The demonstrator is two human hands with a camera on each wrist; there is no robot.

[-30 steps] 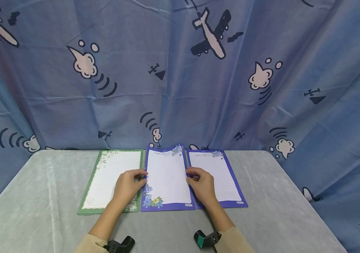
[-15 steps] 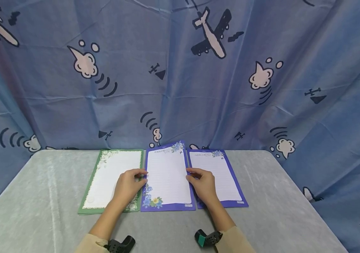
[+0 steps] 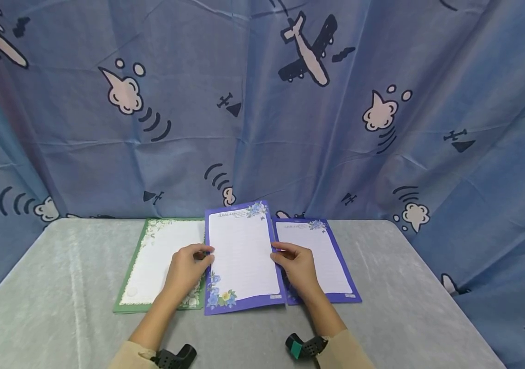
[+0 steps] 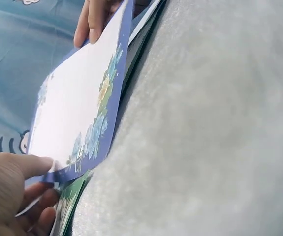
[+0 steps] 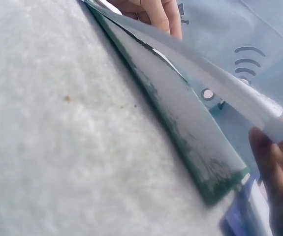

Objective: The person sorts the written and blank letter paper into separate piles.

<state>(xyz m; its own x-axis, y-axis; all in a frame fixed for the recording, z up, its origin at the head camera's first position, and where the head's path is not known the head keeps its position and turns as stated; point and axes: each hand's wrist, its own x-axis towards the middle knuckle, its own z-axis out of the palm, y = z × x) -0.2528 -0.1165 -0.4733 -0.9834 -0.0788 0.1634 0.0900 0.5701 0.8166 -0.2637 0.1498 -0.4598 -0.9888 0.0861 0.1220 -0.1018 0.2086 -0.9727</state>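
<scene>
A purple-bordered sheet of letter paper (image 3: 241,251) with blue and yellow flowers is held up between my two hands. My left hand (image 3: 186,269) pinches its left edge, thumb on the printed face in the left wrist view, where the lower corner bends. The opposite edge is pinched by my right hand (image 3: 297,269). From the right wrist view, the sheet's pale underside (image 5: 220,83) rises at a slant over a green-bordered sheet (image 5: 180,113) on the table. Another green-bordered sheet (image 3: 161,256) lies left, partly behind my left hand. A matching purple-bordered sheet (image 3: 315,256) lies right.
Grey cloth covers the table (image 3: 82,287). A blue curtain (image 3: 262,128) printed with planes and clouds hangs right behind its far edge. Black wrist devices sit at the left cuff (image 3: 177,356) and right cuff (image 3: 306,347).
The middle purple-bordered sheet has come up off the pile, top edge higher and its left side shifted over the green-bordered sheet. Both hands keep their pinch and have barely moved.
</scene>
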